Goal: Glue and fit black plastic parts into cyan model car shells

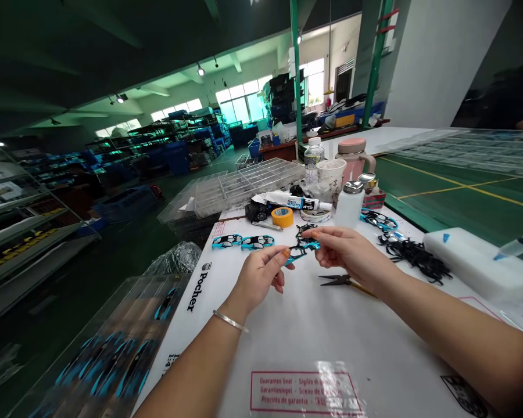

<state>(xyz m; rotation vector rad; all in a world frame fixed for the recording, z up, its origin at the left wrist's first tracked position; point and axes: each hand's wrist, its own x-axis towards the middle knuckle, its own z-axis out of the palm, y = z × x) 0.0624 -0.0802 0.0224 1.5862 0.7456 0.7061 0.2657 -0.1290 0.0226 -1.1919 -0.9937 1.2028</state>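
My left hand (261,273) and my right hand (346,249) meet over the white cardboard sheet (314,331), both pinching a small blue and black model car part (300,252) between thumb and fingertips. A black sprue piece (305,231) sticks up just behind it, near my right fingertips. A silver bangle (230,320) circles my left wrist. Two finished blue and black parts (243,241) lie in a row just left of my hands. Thin pliers (337,280) rest on the sheet below my right hand.
A yellow tape roll (282,216), glue tube (296,202), white squeeze bottle (348,204) and pink cup (354,157) stand behind. Black sprue scraps (416,258) and a white foam block (479,264) lie right. Clear compartment trays (244,186) sit back left; trays of blue parts (113,354) lower left.
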